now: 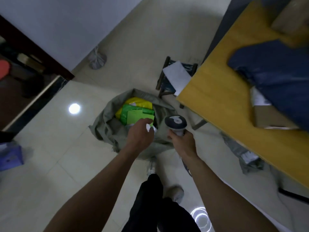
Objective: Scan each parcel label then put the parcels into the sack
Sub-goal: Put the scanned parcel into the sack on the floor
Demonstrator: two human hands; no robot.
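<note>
A grey-green sack (pixel 107 124) stands open on the floor in front of me. Inside it lie green parcels (pixel 133 113) on top of a yellow parcel (pixel 138 101). My left hand (pixel 138 134) reaches over the sack's mouth and its fingers pinch a small white-and-green parcel (pixel 149 125) at the opening. My right hand (pixel 182 139) grips the handle of a handheld scanner (pixel 175 122), whose dark round head points up beside the sack's right rim. A blue parcel (pixel 275 77) and a cardboard box (pixel 270 116) lie on the yellow table (pixel 217 91) to the right.
A folding stool (pixel 173 76) with a white sheet stands between sack and table. A grey parcel (pixel 242 151) lies on the floor under the table edge. A small tied bag (pixel 97 58) sits by the wall. A purple box (pixel 10 156) is at far left. My legs are below.
</note>
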